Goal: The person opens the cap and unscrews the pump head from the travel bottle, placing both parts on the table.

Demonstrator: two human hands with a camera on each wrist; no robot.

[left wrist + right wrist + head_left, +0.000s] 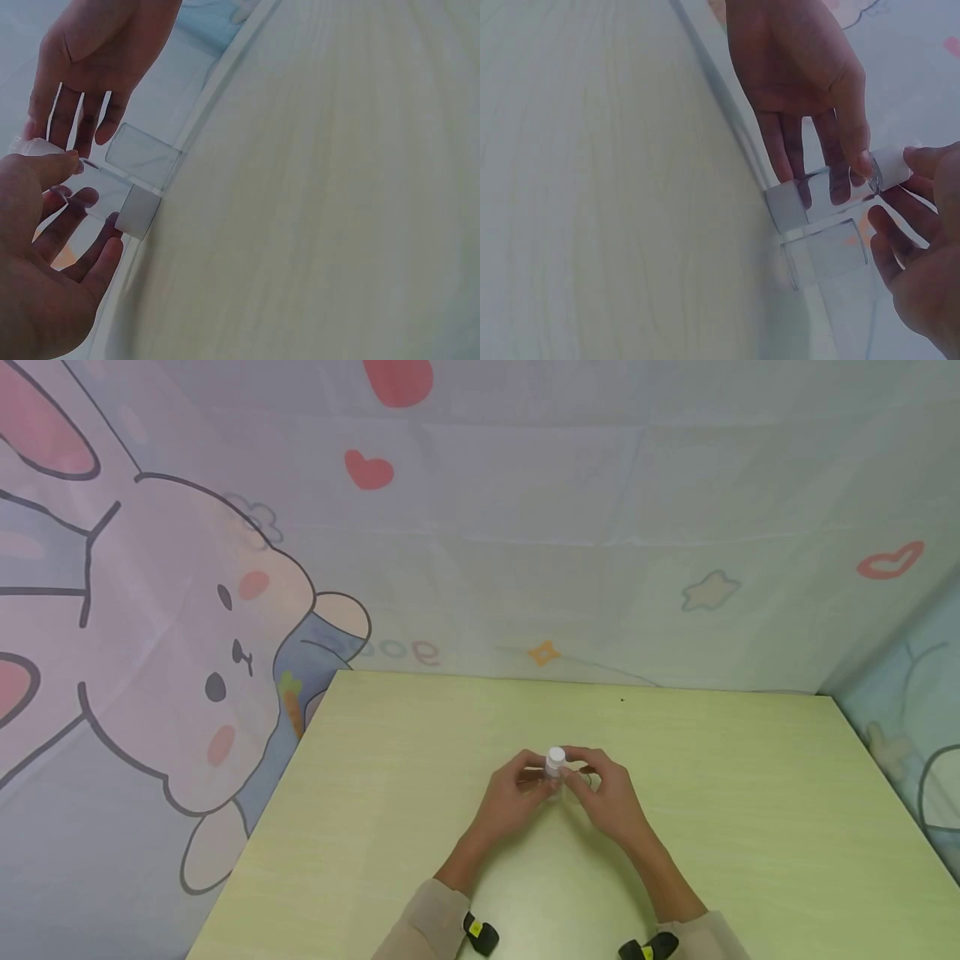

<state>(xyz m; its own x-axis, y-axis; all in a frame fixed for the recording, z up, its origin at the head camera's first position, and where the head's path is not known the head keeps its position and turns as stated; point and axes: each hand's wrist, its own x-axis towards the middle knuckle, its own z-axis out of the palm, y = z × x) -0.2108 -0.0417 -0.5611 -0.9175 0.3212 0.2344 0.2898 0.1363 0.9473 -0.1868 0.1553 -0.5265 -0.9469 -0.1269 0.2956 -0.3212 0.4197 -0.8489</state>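
Note:
A small clear bottle (819,189) with a white cap (556,755) stands upright on the table. Its lowest part is white; whether that is contents or a band, I cannot tell. My left hand (512,795) grips the bottle's body, fingers curled round it, as the left wrist view also shows. From the other side my right hand (609,797) pinches the cap between thumb and fingers. Close beside the bottle, on the right hand's side, is a small clear glass (144,156). Fingers partly hide the bottle in the head view.
Both hands work above a pale yellow-green wood-grain table (420,727). Behind it hangs a cloth backdrop (487,568) printed with a rabbit, hearts and stars. A dark speck (622,700) lies near the table's far edge. Each wrist wears a black strap.

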